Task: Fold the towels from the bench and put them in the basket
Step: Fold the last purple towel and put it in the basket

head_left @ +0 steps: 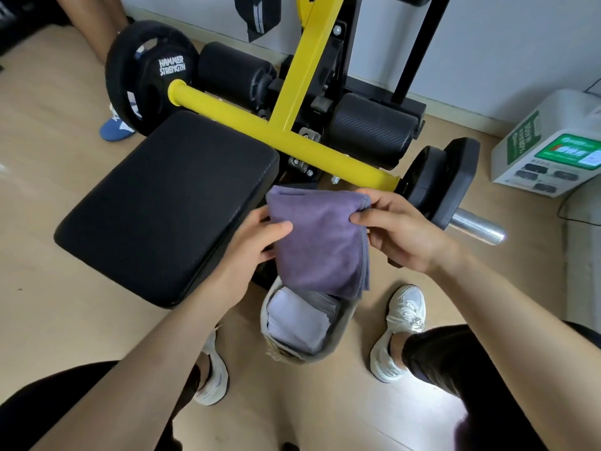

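folded towel held over the basket, ready to be lowered in

a purple towel, folded into a rough rectangle, is held in the air by both hands, just above the basket. the left hand is closed on the towel's left edge, thumb laid across the front. the right hand is pinched narrow on the upper right corner, where the layers bunch. the towel's lower edge hangs close over the basket's far rim, and whether it touches the contents cannot be told from this angle.

the basket stands on the floor between the person's shoes, just beside the bench. it already holds a white towel on the near side and what looks like a grey one behind it, half hidden. no towel is seen on the bench pad.

the step in hand is judged to be the placing. it would be done well if the fold were kept flat and the layers kept from splaying: the right corner should be gripped through all layers, the towel brought squarely over the opening, then lowered flat onto the pile and released only once it is supported. the loose right edge, where the layers fan out, is the part most likely to come undone.
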A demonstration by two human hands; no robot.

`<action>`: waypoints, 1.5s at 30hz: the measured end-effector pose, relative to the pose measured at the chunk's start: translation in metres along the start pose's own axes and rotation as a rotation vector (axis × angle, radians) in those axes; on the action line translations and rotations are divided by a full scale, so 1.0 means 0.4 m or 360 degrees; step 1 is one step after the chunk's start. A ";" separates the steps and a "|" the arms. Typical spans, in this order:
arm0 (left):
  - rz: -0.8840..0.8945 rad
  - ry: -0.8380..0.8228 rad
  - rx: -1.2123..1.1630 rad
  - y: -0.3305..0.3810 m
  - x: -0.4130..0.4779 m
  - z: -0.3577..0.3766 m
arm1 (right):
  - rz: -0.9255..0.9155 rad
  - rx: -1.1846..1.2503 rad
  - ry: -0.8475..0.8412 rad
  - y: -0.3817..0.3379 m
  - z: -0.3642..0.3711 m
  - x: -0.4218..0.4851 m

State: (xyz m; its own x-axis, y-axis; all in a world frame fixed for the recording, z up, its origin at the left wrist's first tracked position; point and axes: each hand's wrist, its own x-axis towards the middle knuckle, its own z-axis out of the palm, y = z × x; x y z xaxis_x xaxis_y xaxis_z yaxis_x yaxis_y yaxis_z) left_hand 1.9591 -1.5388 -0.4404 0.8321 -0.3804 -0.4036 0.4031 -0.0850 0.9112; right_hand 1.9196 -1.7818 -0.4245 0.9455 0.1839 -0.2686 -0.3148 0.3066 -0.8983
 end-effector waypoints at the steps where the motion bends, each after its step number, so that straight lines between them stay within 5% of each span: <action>1: -0.0027 -0.0100 -0.0032 -0.001 -0.002 0.007 | -0.0013 -0.0033 -0.0007 -0.001 0.000 -0.002; 8: 0.0060 0.0086 -0.0053 -0.004 -0.001 0.008 | -0.0235 -0.0786 0.0232 -0.006 0.003 -0.015; 20: 0.0351 0.0504 0.0357 -0.021 0.018 0.008 | -0.0293 -0.1654 -0.0193 0.004 0.048 -0.041; 27: 0.0481 0.0215 0.0517 -0.022 0.021 -0.003 | -0.0089 -0.1450 0.0141 0.037 0.030 -0.022; 37: 0.1078 -0.0072 0.1212 -0.049 -0.015 0.029 | 0.0316 -0.0219 0.0309 0.026 0.065 -0.014; 42: 0.1142 -0.0221 0.1150 -0.066 -0.013 0.041 | 0.0196 -0.0358 0.0407 0.051 0.067 -0.008; 45: 0.1032 -0.0096 0.0953 -0.055 -0.009 0.032 | 0.0087 -0.0469 0.0341 0.050 0.057 -0.005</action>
State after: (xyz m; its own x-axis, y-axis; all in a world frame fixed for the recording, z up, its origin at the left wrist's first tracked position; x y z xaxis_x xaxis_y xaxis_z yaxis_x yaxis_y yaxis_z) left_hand 1.9423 -1.5472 -0.4579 0.7994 -0.5676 0.1970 -0.4222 -0.2974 0.8563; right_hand 1.9094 -1.7547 -0.4341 0.9337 -0.0169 -0.3576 -0.3574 0.0136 -0.9338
